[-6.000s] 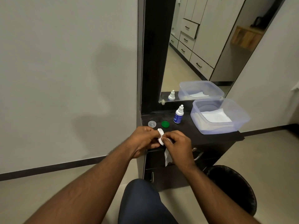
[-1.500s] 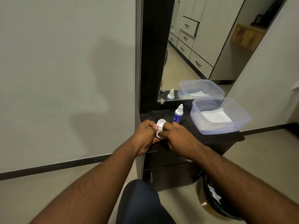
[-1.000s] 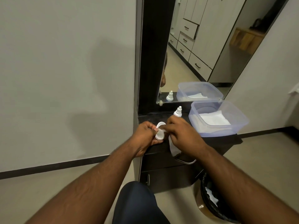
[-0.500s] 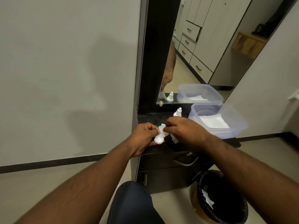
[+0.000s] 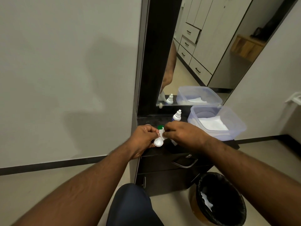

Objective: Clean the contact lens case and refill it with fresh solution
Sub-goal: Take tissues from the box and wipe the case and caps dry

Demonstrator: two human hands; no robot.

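A pale grey wall (image 5: 65,70) fills the left of the view, and a dark cabinet stands against it with a tall black-framed mirror (image 5: 203,46) above and a black surface (image 5: 151,120) on top. The contact lens case (image 5: 158,141) is held just above the near left edge of that surface. It is white plastic, with two round wells joined side by side; the nearer well faces the camera, open and uncapped, showing a white rim and a pale inside, while the farther well is mostly hidden behind fingers and tissue. The left hand (image 5: 143,137) grips the case from the left, fingers curled round its edge. The right hand (image 5: 180,133) pinches a small white tissue (image 5: 161,133) against the upper part of the case, and a strip of tissue hangs below the hand. Just behind the case a green cap (image 5: 160,127) lies on the surface, with a clear cap (image 5: 147,125) barely visible beyond the left hand's knuckles. A small solution bottle (image 5: 177,115) with a white nozzle stands upright farther back, its lower part hidden by the right hand. To its right sits a clear plastic tub (image 5: 234,131) holding folded white tissues (image 5: 213,124). On the floor at lower right is a bin with a black liner (image 5: 228,193), with crumpled white paper inside.
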